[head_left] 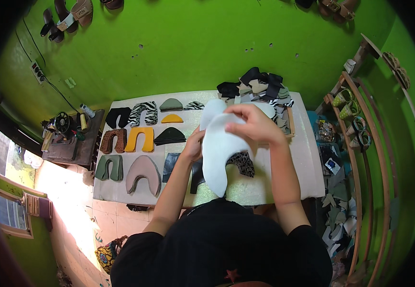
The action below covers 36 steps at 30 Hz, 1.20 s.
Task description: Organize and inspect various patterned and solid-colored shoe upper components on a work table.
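Observation:
White curved shoe-upper pieces [221,150], cut like a wide U, are held up over the table in front of my chest. My left hand [196,144] is closed on their left edge, its fingertips hidden behind the white material. At their upper right, my right hand [251,123] has thumb and fingers closed on the top piece, which bends away from another white part. Below and behind them lie a dark patterned curved piece [242,163] and a black piece [197,178], both partly covered. A stack of dusty-pink U-shaped pieces [142,173] lies left of my left forearm.
Stacks of yellow U-shaped pieces [139,138], green ones [110,167] and zebra-striped ones [143,113] fill the table's left side. A scrap heap [257,86] sits at the back right. A sewing machine [64,125] stands left, a wooden shoe rack [356,129] right.

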Each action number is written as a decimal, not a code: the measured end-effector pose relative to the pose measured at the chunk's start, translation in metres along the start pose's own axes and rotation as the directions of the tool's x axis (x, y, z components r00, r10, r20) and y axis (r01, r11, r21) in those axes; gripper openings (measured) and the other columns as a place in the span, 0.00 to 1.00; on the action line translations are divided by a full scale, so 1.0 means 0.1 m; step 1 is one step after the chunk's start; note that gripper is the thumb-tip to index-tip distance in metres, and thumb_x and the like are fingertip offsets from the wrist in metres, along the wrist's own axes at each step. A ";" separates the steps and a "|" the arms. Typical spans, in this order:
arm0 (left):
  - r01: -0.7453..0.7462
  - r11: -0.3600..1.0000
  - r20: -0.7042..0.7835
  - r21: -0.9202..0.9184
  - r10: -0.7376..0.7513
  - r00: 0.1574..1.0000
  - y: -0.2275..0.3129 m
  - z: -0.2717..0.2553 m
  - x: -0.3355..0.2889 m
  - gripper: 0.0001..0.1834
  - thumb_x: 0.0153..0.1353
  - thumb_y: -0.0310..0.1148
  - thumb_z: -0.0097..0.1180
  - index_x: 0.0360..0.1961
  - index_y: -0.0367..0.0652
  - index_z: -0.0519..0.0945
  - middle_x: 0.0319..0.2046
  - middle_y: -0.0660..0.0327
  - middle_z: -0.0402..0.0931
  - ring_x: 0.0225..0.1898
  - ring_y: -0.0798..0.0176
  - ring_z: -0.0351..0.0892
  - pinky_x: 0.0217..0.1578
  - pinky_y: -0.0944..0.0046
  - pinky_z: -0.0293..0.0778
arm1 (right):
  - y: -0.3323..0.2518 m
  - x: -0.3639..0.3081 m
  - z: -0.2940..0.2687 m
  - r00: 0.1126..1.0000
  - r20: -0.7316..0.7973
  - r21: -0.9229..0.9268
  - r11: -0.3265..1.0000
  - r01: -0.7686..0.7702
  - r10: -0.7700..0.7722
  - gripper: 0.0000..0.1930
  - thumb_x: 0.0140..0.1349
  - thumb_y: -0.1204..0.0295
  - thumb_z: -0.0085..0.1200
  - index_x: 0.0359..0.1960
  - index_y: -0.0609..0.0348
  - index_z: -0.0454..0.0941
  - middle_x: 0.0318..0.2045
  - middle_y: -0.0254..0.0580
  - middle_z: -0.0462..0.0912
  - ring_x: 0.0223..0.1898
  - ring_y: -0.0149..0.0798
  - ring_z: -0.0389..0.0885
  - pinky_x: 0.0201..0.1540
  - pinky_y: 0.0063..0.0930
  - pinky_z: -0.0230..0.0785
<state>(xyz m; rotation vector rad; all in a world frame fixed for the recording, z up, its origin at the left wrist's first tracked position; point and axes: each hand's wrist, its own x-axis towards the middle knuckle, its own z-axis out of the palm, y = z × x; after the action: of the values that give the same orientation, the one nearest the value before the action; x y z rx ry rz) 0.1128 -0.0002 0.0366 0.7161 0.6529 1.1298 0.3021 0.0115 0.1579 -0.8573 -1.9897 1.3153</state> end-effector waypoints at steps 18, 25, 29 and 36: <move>0.224 0.946 0.315 -0.235 -0.144 0.938 0.39 -0.49 -0.35 0.29 0.62 0.39 0.29 0.59 0.27 0.49 0.53 0.35 0.58 0.50 0.37 0.68 0.49 0.48 0.70 | 0.32 0.57 0.59 0.971 -0.231 -0.125 0.991 0.040 -0.069 0.14 0.49 0.74 0.59 0.37 0.65 0.75 0.31 0.37 0.79 0.35 0.28 0.73 0.40 0.23 0.67; 0.213 0.948 0.358 -0.237 -0.119 0.926 0.48 -0.71 -0.39 0.29 0.64 0.40 0.25 0.59 0.28 0.50 0.54 0.36 0.57 0.50 0.38 0.67 0.49 0.49 0.69 | 0.27 0.63 0.78 0.965 -0.262 -0.098 0.995 -0.001 -0.025 0.14 0.49 0.74 0.58 0.38 0.67 0.75 0.31 0.38 0.79 0.35 0.28 0.74 0.40 0.23 0.67; 0.208 0.958 0.346 -0.199 -0.130 0.929 0.58 -0.73 -0.41 0.30 0.64 0.42 0.26 0.60 0.29 0.49 0.54 0.36 0.58 0.50 0.38 0.68 0.48 0.50 0.71 | 0.33 0.66 0.83 0.956 -0.287 -0.132 0.991 0.025 -0.063 0.14 0.50 0.75 0.57 0.38 0.67 0.74 0.32 0.39 0.79 0.35 0.28 0.74 0.40 0.23 0.67; 0.151 0.964 0.372 -0.218 -0.061 0.926 0.69 -0.84 -0.51 0.29 0.60 0.36 0.42 0.59 0.34 0.52 0.51 0.41 0.62 0.45 0.44 0.74 0.40 0.53 0.75 | 0.31 0.71 1.02 0.929 -0.361 -0.132 0.991 0.030 -0.076 0.18 0.49 0.70 0.58 0.42 0.63 0.72 0.32 0.40 0.76 0.37 0.32 0.72 0.40 0.24 0.66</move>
<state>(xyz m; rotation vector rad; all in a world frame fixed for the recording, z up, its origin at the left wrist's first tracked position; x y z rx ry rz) -0.0061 -0.0161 0.0450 0.6475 0.2298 0.9236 0.1859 0.0205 0.1046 -1.0166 -1.7957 0.9269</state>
